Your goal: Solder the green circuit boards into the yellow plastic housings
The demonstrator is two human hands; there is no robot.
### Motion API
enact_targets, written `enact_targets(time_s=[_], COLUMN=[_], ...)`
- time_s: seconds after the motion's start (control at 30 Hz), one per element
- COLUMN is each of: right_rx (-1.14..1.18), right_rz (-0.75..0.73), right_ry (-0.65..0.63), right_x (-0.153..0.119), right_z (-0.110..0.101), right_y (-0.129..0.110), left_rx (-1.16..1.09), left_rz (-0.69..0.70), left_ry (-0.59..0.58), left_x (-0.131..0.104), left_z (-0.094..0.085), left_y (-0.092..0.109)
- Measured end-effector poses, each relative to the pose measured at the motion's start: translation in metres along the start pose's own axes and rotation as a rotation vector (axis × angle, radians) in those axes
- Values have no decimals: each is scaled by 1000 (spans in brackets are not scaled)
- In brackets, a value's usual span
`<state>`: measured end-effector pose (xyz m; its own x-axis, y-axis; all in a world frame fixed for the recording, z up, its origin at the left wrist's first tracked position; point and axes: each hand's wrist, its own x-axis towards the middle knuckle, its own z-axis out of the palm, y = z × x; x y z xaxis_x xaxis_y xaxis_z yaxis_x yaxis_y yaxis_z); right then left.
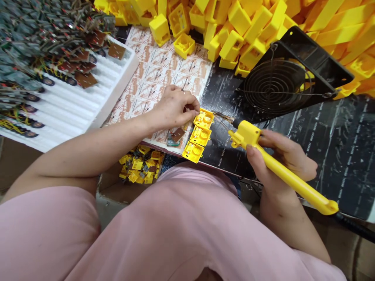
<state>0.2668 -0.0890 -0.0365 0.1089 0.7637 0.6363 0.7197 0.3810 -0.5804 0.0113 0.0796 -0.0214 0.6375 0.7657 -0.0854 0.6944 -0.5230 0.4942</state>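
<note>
Three small yellow housings (200,135) lie in a row at the front edge of the table. My left hand (176,107) is at the far housing, its thumb and fingertips pinched at that housing's left side; what they hold is too small to make out. A brown and green circuit board (176,136) lies left of the row, below this hand. My right hand (281,156) grips a yellow soldering gun (281,171) by its body. Its metal tip points left and is close to the far housing's right edge; whether they touch is unclear.
Many yellow housings (240,35) are heaped at the back. A black fan (287,78) stands on the right. On the left a white foam tray (84,101) bears many circuit boards with wires. A container of yellow parts (142,164) is below the table's front edge.
</note>
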Motion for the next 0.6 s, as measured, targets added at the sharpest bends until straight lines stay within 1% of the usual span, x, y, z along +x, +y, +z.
enact_targets(time_s=[0.13,0.27,0.37,0.43,0.47,0.6], right_rx=[98,85,22,-19,-17,89], right_rz=[-54,-115,-60,-35,-46,-180], right_ry=[12,-28,-27,-56,-72,-135], right_x=[3,4,2,2,4,15], right_z=[2,2,-1,-3,-4,-2], right_y=[2,4,5,5,5,1], left_rx=[-31,40,57,70,79,121], left_rz=[26,49,67,68,65,17], left_ry=[-61,-40,-70,-112,-134,-218], left_x=[3,3,1,0,0,4], left_z=[-1,0,-3,-6,-8,-14], left_y=[-2,0,1,2,3,9])
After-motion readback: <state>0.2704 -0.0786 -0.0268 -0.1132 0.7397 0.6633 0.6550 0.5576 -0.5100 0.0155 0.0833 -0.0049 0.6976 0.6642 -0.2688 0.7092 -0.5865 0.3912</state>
